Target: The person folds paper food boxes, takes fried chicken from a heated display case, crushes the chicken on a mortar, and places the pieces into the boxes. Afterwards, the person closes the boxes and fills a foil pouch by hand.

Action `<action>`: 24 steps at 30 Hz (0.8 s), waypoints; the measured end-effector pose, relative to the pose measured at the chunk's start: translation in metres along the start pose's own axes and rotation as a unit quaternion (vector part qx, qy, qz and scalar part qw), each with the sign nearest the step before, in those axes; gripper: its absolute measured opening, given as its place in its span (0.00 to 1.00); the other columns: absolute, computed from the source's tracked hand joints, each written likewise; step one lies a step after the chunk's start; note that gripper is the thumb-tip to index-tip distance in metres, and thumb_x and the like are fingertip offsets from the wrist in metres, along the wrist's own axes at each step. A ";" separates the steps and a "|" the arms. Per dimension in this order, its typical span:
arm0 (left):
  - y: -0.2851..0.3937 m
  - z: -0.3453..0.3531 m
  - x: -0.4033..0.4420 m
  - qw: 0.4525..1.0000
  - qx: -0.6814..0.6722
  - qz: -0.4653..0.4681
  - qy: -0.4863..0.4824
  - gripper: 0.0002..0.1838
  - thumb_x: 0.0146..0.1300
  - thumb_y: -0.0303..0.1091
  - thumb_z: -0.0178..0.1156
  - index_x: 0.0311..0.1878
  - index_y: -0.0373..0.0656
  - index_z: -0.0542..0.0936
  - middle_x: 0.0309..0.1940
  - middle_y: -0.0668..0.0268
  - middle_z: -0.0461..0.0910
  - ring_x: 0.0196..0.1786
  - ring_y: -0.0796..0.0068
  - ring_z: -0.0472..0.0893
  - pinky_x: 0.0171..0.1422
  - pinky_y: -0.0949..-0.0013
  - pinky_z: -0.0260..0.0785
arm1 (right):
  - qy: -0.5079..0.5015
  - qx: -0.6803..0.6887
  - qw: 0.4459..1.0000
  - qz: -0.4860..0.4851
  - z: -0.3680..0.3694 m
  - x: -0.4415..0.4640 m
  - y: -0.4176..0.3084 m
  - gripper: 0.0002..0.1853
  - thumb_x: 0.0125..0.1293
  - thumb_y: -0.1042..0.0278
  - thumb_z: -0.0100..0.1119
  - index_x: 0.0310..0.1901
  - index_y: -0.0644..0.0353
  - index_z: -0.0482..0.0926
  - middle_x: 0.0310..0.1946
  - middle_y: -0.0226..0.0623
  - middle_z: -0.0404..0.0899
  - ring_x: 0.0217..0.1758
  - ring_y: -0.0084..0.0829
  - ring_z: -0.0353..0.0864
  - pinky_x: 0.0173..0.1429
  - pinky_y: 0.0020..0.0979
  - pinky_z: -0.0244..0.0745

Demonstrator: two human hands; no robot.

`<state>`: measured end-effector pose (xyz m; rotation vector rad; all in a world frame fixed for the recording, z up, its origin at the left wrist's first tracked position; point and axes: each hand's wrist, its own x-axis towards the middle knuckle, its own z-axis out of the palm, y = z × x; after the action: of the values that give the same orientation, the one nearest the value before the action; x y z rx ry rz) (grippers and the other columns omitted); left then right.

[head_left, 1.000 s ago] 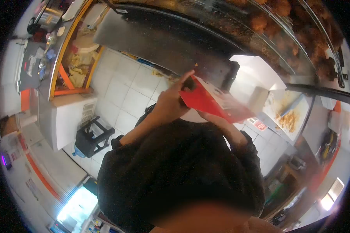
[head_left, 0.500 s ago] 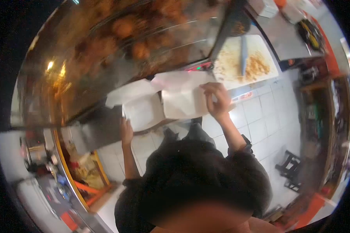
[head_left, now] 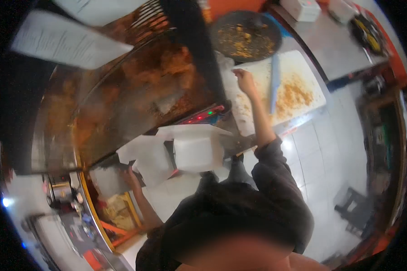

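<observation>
Two white takeaway boxes, a left one (head_left: 154, 165) and a right one (head_left: 198, 153), stand side by side with their lids up. My left hand (head_left: 130, 177) is at the left box's outer side, its fingers closed against the edge and slightly blurred. My right hand (head_left: 245, 82) reaches over the left edge of a white cutting board (head_left: 253, 122), its fingers drawn together. Crumpled whitish material (head_left: 227, 67) lies beside those fingertips; whether they grip it is unclear. A knife with a blue-grey blade (head_left: 274, 83) rests on the crumb-covered board.
Behind the boxes stands a glass-fronted food case (head_left: 135, 99) with brown food inside. A dark round pan (head_left: 246, 36) holding food bits sits beyond the board. Printed sheets (head_left: 68, 40) hang at upper left. A dark stool (head_left: 355, 205) stands on the tiled floor.
My right hand has left the right box and moved forward to the board's far left edge. My left hand stays beside the left box. The view has shifted, showing the whole pan.
</observation>
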<state>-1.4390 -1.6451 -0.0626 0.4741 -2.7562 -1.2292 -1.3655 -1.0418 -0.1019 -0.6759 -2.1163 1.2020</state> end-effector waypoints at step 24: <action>-0.013 -0.023 -0.043 0.958 0.197 -0.033 -0.208 0.29 0.54 0.49 0.64 0.51 0.36 0.71 0.44 0.52 0.78 0.48 0.55 0.78 0.51 0.60 0.69 | 0.213 -0.074 0.960 -0.167 -0.039 -0.067 -0.144 0.09 0.64 0.72 0.54 0.41 0.69 0.76 0.32 0.41 0.75 0.35 0.29 0.75 0.35 0.28 0.71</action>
<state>-1.3902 -1.6565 -0.0548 0.3697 -3.3949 -0.8646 -1.3109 -1.1316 0.0232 -0.5535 -1.8668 0.6495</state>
